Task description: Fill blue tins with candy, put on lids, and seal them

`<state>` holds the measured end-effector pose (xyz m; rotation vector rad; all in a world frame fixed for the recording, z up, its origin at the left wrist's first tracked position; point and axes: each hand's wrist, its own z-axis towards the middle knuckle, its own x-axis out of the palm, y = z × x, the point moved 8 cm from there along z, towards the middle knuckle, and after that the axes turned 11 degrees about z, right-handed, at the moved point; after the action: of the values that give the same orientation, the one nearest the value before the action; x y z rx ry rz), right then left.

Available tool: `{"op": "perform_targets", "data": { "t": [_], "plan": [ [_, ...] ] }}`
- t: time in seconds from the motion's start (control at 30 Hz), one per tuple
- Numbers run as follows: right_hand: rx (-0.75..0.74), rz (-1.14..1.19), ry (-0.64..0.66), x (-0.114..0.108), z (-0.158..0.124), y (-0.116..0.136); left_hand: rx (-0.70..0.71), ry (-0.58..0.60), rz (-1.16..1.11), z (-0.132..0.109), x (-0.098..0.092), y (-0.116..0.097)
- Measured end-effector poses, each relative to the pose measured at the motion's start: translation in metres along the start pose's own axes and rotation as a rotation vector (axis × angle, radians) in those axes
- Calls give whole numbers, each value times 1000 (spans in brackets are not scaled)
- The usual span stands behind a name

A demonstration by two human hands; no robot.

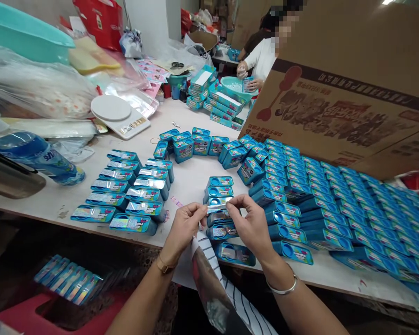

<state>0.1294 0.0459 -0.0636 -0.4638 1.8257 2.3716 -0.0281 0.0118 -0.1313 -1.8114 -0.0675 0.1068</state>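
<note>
Between my two hands a small clear, shiny strip (216, 207) is stretched, over a short row of blue candy boxes (219, 191) standing upright. My left hand (185, 224) pinches the strip's left end between thumb and finger. Its right end is pinched by my right hand (248, 222). Below the strip, the nearer blue boxes (234, 253) of this row carry shiny film on their tops. Beneath my hands hangs a sheet with round-edged silvery film (209, 284), partly hidden.
Two columns of film-topped blue boxes (136, 223) stand left. Many packed boxes (321, 209) fill the right, before a large carton (345, 93). A kitchen scale (120, 118), a blue bottle (38, 156) and stacked trays (226, 107) stand behind. Another person (263, 58) handles a box beyond.
</note>
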Motion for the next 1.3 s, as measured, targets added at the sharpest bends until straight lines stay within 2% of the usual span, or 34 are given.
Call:
{"op": "perform_targets", "data": {
  "t": [0.13, 0.33, 0.47, 0.67, 0.9, 1.1, 1.2, 1.3],
  "plan": [
    [52, 58, -51, 1, 7, -3, 20, -23, 27, 5, -6, -2],
    [-12, -95, -92, 1, 17, -9, 28, -23, 79, 22, -9, 4],
    [-53, -152, -84, 1, 18, -12, -9, -6, 70, 25, -8, 10],
    [-4, -171, -64, 2, 18, -19, -27, 25, 56, 28, -4, 17],
    [-95, -352, -49, 8, 17, -13, -26, 53, 49, 33, 3, 26],
    [-46, -237, -74, 2, 20, -25, -63, 8, 3, 39, 6, 53],
    [31, -131, -75, -2, 20, -35, -48, -17, -19, 36, 6, 54],
    [48, -140, -37, 1, 19, -39, -56, -51, -19, 31, 5, 50]
  ]
}}
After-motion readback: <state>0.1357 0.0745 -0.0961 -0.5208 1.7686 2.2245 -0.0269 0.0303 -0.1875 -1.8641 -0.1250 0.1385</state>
